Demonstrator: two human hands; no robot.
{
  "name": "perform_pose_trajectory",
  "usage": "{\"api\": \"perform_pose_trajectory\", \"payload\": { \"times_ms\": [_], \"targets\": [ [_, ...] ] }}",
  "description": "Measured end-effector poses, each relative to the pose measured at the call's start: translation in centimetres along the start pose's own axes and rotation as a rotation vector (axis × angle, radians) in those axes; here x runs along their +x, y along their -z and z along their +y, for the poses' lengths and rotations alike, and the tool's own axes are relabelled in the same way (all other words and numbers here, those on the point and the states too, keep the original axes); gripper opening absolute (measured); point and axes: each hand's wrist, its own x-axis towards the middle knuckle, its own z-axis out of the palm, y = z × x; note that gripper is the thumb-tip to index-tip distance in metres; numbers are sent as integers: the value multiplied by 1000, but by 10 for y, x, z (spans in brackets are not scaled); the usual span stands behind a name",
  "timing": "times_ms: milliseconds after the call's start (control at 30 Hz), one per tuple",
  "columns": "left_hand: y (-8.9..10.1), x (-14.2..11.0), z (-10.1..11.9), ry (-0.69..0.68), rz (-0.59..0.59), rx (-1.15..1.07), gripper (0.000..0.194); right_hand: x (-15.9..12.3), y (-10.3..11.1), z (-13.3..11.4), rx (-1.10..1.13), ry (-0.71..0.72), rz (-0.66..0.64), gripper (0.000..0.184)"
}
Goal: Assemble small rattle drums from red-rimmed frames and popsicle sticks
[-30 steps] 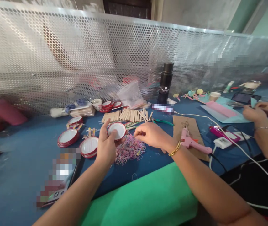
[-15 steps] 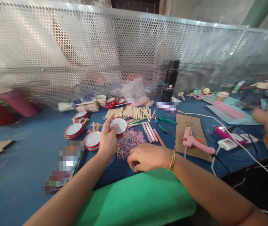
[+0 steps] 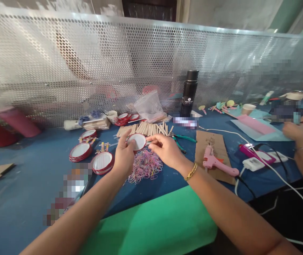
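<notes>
My left hand [image 3: 123, 156] grips a small round disc with a white face and red rim [image 3: 138, 141], thumb across its front. At the disc's right edge is my right hand [image 3: 167, 150], thumb and index finger pinched together; what lies between them is too small to make out. Just below both hands lies a tangled heap of thin pink, purple and blue bands [image 3: 146, 168]. Left of my left hand are more red-rimmed discs, one stack [image 3: 102, 163] close by and another stack [image 3: 80, 152] farther off. Behind the held disc, flat wooden sticks [image 3: 151, 128] lie in a row.
Green-handled pliers [image 3: 184, 138] lie right of the sticks. A pink glue gun [image 3: 217, 163] rests on cardboard [image 3: 200, 150]. A black bottle [image 3: 190, 94] stands before the perforated metal screen [image 3: 108, 63]. Green sheet [image 3: 151, 223] lies at the front edge. Another person's hands [image 3: 297, 132] are at right.
My right hand has risen from the near side of the band heap to the disc's right edge. My left hand still holds the disc. The view has shifted slightly.
</notes>
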Motion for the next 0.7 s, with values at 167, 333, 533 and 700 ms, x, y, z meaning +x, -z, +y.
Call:
{"api": "perform_pose_trajectory", "payload": {
  "times_ms": [167, 333, 533, 700],
  "targets": [
    [-21, -9, 4, 92, 11, -103, 28, 8, -1, 16, 130, -119, 126, 7],
    [-19, -19, -9, 102, -70, -155, 32, 9, -1, 15, 60, -74, 169, 5],
    [-12, -15, -15, -85, -205, 32, 24, 2, -4, 8, -62, -24, 123, 6],
    [-6, -15, -4, -367, -178, 422, 17, 3, -5, 7, -101, -15, 106, 6]
  ]
}}
